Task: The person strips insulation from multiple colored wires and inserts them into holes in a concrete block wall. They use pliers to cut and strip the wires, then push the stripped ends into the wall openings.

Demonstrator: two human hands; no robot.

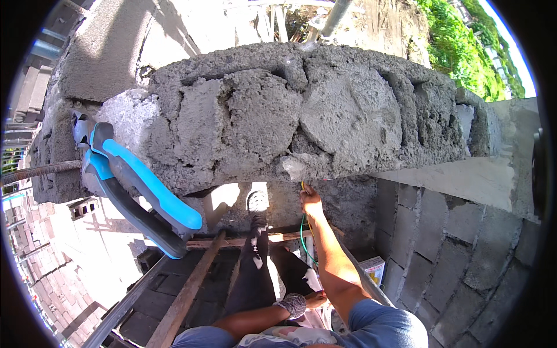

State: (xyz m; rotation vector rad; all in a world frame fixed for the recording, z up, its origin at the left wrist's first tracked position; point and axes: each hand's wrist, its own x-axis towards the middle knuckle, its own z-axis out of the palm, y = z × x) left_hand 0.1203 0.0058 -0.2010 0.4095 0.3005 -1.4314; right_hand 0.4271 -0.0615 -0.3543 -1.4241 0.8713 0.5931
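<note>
My right hand reaches forward to the near edge of the rough block wall. Its fingers are closed on a thin yellow wire at that edge. A green wire hangs below this hand and curves down toward my lap. My left hand is low and close to my body, with a patterned band round the wrist. Its fingers look closed, but what they hold is too small to make out. Pliers with blue and black handles rest at the left end of the wall, jaws pointing away.
The wall of broken, mortared blocks crosses in front of me. A steel rod sticks out at its left end. Wooden poles and a metal pipe slope below. A block wall stands right, near a small printed box.
</note>
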